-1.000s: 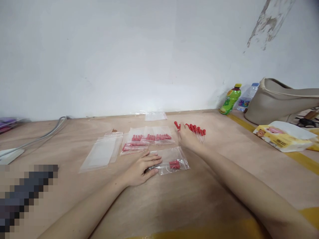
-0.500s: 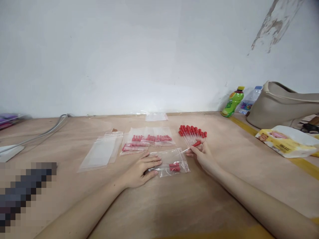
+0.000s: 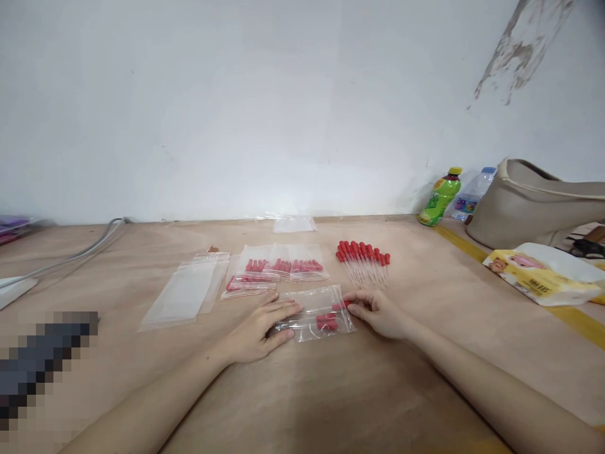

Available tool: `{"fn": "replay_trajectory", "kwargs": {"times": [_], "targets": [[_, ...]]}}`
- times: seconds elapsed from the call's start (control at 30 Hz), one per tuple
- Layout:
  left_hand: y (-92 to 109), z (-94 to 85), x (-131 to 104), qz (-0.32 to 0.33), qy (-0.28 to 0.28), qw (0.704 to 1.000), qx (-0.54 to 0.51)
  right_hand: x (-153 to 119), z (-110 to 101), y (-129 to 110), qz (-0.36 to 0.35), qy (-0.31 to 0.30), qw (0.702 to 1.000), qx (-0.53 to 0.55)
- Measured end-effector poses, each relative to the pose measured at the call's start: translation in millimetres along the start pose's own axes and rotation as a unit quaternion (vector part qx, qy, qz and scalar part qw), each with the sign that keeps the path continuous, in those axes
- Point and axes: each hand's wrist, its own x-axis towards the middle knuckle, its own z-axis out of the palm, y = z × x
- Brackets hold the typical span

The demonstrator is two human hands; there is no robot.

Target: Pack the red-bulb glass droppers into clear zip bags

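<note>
A clear zip bag [image 3: 307, 332] lies flat in front of me with red-capped glass droppers [image 3: 326, 322] inside. My left hand [image 3: 267, 325] rests on the bag's left part, fingers spread. At the bag's right opening, my right hand [image 3: 371, 311] pinches the red bulb of another dropper [image 3: 341, 305], whose glass tube lies inside the bag. Behind my right hand is a fan of red-bulbed droppers [image 3: 363, 253]. Filled bags with red bulbs [image 3: 282, 266] overlap behind my left hand.
Flat clear bags [image 3: 182, 292] lie at left, another bag [image 3: 293, 224] by the wall. A cable [image 3: 97, 243] and a pixelated dark object [image 3: 47, 353] are farther left. Right: green bottle [image 3: 440, 197], clear bottle [image 3: 475, 194], beige bag [image 3: 524, 211], tissue pack [image 3: 534, 274].
My right hand has moved left and nearer to me, sliding the dropper's glass tube into the bag. My left hand stays on the bag.
</note>
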Motion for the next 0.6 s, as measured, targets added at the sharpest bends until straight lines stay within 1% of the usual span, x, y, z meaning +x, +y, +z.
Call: {"fn": "replay_trajectory", "kwargs": {"times": [0.03,0.1,0.23,0.3,0.37,0.47,0.5,0.53,0.6], "targets": [[0,0.0,0,-0.001,0.001,1.0,0.001,1,3,-1,-0.018,0.009,1.0,-0.018],[0,0.1,0,-0.001,0.002,1.0,0.001,3,10,-2,-0.029,0.022,0.999,-0.021],[-1,0.5,1,0.001,-0.002,1.0,-0.004,8,22,-4,0.007,0.048,0.998,0.035],[-1,0.8,1,0.0,-0.001,1.0,-0.005,9,26,-6,0.018,0.061,0.997,0.038],[-1,0.9,1,-0.002,0.001,1.0,-0.005,8,28,-8,0.013,0.05,0.998,0.037],[-1,0.9,1,-0.001,0.004,1.0,-0.008,7,26,-8,-0.01,0.005,0.998,0.058],[-1,0.8,1,0.002,0.004,1.0,-0.01,7,24,-6,-0.012,0.002,0.998,0.062],[-1,0.8,2,0.005,0.004,1.0,-0.013,8,21,-5,-0.01,0.011,0.998,0.062],[-2,0.7,2,0.011,-0.001,1.0,-0.016,13,12,-1,-0.006,0.061,0.998,0.034]]}}
